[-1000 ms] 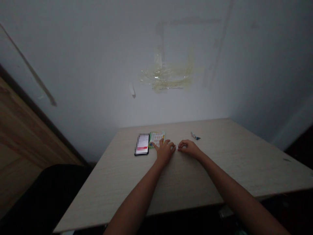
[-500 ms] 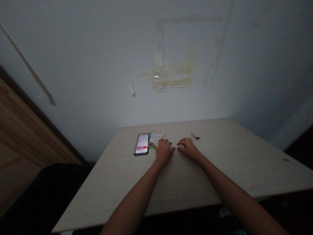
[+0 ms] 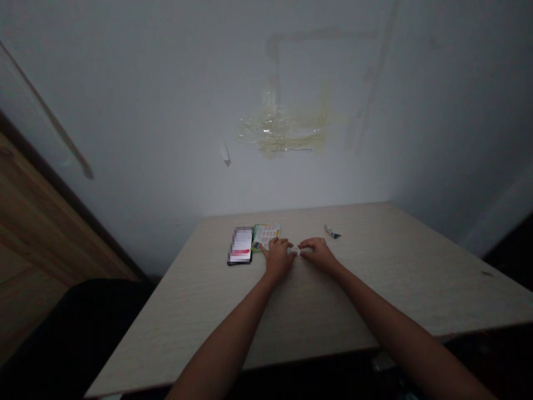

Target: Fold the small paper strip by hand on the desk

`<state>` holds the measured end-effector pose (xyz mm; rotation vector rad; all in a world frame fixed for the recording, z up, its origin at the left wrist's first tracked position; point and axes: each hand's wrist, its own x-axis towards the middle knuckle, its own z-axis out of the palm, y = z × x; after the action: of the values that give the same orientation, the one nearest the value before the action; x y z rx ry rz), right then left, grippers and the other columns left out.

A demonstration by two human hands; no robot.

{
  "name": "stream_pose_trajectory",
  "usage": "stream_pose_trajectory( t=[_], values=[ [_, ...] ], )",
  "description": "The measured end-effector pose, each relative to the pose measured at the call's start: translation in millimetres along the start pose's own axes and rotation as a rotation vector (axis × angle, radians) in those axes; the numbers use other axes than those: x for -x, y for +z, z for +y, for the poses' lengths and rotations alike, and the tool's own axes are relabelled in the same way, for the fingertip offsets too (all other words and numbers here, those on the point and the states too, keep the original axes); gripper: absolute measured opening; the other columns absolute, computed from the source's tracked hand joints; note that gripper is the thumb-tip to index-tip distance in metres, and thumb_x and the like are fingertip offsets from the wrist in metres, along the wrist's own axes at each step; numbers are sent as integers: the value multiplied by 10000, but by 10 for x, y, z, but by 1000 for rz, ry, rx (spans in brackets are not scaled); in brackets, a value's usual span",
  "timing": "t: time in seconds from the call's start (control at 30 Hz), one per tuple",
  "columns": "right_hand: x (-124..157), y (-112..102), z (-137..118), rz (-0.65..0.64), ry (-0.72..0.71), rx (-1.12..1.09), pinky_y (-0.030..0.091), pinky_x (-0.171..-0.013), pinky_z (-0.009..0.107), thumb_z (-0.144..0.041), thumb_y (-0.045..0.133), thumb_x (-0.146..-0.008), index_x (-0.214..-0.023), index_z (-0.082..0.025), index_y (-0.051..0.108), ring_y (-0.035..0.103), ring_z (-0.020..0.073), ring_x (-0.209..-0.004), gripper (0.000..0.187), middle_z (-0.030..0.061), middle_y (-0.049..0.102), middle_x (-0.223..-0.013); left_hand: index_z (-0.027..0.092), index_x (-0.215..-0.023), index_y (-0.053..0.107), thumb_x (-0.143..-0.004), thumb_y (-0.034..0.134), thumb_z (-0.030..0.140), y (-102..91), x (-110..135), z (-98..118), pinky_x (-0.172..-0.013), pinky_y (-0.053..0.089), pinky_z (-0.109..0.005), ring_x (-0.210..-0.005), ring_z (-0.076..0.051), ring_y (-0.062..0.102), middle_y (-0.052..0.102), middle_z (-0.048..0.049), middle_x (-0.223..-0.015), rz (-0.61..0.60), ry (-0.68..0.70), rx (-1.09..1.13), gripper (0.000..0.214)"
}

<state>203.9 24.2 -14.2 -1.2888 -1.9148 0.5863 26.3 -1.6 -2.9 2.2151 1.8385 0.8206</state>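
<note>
My left hand [image 3: 278,259] rests on the table, its fingertips curled over one end of a small whitish thing [image 3: 295,250]. At the other end, the bent fingers of my right hand [image 3: 320,254] pinch the same thing. Most of it is covered by the fingers, and its kind is too small to make out. Just beyond my left hand lies a colourful printed packet or card [image 3: 267,233], green and white, partly behind the fingers. A phone [image 3: 241,245] with a lit, partly blurred screen lies flat to its left.
A small crumpled wrapper [image 3: 332,232] lies beyond my right hand. The pale wooden table [image 3: 200,311] meets a grey wall [image 3: 166,139] with peeling tape [image 3: 287,133] on it. A dark rounded shape [image 3: 79,328] stands left of the table, near a wooden panel [image 3: 33,216].
My right hand has shifted slightly left, closer to my left hand. My left hand stays nearly in place, and the phone, packet and wrapper lie as before.
</note>
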Motion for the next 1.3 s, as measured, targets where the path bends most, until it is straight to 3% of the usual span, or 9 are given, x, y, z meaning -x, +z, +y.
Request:
stream_pose_trajectory(
  t=[0.13, 0.27, 0.5, 0.77, 1.3],
  values=[
    [1, -1, -27, -40, 52, -204, 491, -913, 386, -254, 687, -682, -922, -178, 757, 688, 239, -916, 261, 81, 756, -940, 283, -1099, 647, -861, 608, 309, -31, 11, 14, -1094, 25, -745, -1329, -311, 395, 630, -36, -1290, 16, -10, 59, 243],
    [0, 25, -9, -9, 129, -352, 534, -815, 356, -299, 663, -710, -984, -144, 727, 706, 221, -823, 321, 89, 757, -886, 313, -1102, 632, -871, 592, 302, -42, 30, 25, -1110, -15, -717, -1345, -285, 376, 647, -13, -1256, 13, 2, 111, 235],
    [-4, 23, -18, -69, 91, -272, 515, -877, 387, -293, 617, -747, -912, -193, 767, 701, 256, -906, 244, 72, 768, -925, 314, -1030, 644, -884, 593, 335, -12, 47, 45, -1102, -32, -726, -1309, -262, 420, 665, 2, -1188, 25, 32, 114, 157],
    [3, -29, -59, -73, 61, -267, 504, -882, 395, -392, 595, -779, -886, -183, 777, 696, 269, -910, 297, 78, 769, -919, 282, -929, 663, -892, 590, 361, -30, 56, 39, -1114, -17, -707, -1238, -240, 482, 668, -1, -1125, 66, 28, 105, 114],
    [14, -19, -41, -54, 81, -281, 512, -847, 375, -406, 652, -747, -896, -183, 768, 701, 255, -876, 292, 76, 767, -896, 321, -946, 730, -865, 600, 437, -43, 22, 13, -1089, -139, -692, -1155, -268, 589, 734, 10, -1090, 12, -19, 250, 193]
  ],
)
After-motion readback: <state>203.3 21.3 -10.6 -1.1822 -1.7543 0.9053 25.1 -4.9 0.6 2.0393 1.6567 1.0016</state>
